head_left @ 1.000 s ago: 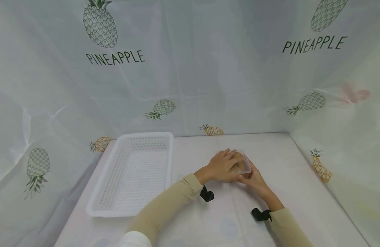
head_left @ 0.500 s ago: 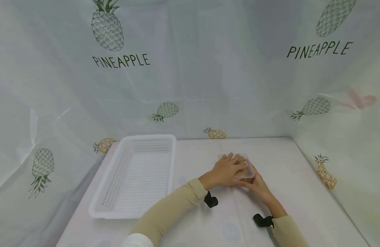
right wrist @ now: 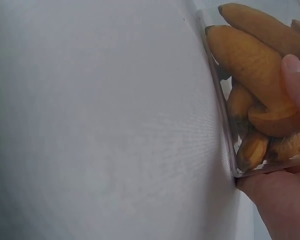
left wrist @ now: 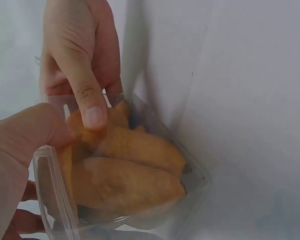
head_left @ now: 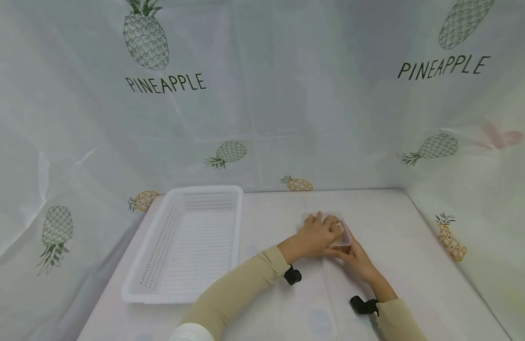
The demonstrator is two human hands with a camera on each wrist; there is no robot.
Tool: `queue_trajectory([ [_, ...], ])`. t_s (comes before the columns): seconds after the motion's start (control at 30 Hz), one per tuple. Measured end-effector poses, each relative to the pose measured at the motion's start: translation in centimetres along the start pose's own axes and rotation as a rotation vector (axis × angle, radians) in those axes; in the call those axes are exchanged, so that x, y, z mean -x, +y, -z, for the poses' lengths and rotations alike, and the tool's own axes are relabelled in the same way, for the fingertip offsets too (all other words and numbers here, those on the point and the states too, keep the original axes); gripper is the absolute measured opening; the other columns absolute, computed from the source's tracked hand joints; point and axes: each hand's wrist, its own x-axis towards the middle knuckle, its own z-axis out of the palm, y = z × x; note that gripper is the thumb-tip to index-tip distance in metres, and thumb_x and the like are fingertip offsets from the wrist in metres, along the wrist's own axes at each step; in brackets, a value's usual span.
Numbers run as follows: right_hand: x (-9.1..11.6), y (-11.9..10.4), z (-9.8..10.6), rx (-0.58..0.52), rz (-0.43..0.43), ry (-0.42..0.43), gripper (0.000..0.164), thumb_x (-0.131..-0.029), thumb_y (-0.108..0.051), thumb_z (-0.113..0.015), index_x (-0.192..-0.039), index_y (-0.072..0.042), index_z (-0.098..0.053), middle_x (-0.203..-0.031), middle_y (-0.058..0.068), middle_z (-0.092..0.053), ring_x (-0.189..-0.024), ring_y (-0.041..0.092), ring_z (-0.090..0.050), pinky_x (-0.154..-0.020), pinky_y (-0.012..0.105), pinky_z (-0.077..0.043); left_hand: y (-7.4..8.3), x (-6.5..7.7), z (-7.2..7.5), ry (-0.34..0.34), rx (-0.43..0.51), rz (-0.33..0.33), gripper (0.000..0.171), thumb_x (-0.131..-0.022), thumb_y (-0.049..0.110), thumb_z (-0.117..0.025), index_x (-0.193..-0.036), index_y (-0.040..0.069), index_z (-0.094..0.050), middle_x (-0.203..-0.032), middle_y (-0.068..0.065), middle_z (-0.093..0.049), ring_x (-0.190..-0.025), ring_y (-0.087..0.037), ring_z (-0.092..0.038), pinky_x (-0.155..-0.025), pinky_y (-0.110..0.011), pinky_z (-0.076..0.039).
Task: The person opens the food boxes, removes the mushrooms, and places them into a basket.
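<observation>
A clear plastic box (head_left: 342, 239) stands on the table, holding several small brownish-yellow bananas with dark tips. My left hand (head_left: 314, 237) reaches over the box, its bent fingers down among the bananas (right wrist: 245, 57) and partly hiding them. My right hand (head_left: 360, 258) grips the outside of the box at its right and near sides. In the right wrist view, a thumb lies on one banana, and a hand supports the box from below. The left wrist view has bananas (left wrist: 125, 185) side by side behind the clear wall, with two thumbs at the box.
A white perforated plastic basket (head_left: 130, 284) stands to the left on the white-covered table (head_left: 279, 312). Pineapple-printed sheeting (head_left: 262, 104) hangs behind and at both sides. Small black cameras (head_left: 362, 305) sit at both wrists.
My left fingers bend more over the bananas than half a second ago. The right hand keeps its hold on the box. The whole view has shifted slightly with the head.
</observation>
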Motion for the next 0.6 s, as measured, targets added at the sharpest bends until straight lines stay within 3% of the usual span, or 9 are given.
queue_trajectory([
  [0.23,0.19,0.03,0.08,0.004,-0.004,0.004,0.089,-0.096,0.008,-0.059,-0.159,-0.003,0.003,-0.149,0.030,-0.031,-0.109,0.007,-0.063,-0.087,0.024,-0.055,0.34,-0.05,0.23,-0.014,-0.063,0.000,0.073,-0.092,0.070,-0.048,-0.151,0.028,-0.046,-0.147,-0.015,-0.047,-0.131,-0.041,-0.048,-0.100,-0.049,-0.047],
  [0.43,0.15,0.27,0.25,0.002,-0.023,0.004,0.091,-0.097,0.006,-0.059,-0.159,-0.004,0.006,-0.153,0.039,-0.018,-0.113,0.002,-0.059,-0.088,0.022,-0.054,0.67,-0.35,0.18,-0.017,-0.110,-0.007,0.070,-0.095,0.068,-0.047,-0.151,0.025,-0.047,-0.143,-0.016,-0.050,-0.128,-0.041,-0.050,-0.097,-0.050,-0.050],
  [0.6,0.12,0.35,0.43,0.015,-0.033,0.009,0.090,-0.097,0.005,-0.060,-0.158,-0.001,0.005,-0.152,0.039,-0.022,-0.115,0.002,-0.058,-0.086,0.022,-0.054,0.77,-0.56,0.34,0.024,-0.178,-0.036,0.068,-0.097,0.066,-0.046,-0.148,0.021,-0.051,-0.135,-0.018,-0.056,-0.121,-0.040,-0.057,-0.089,-0.050,-0.054],
])
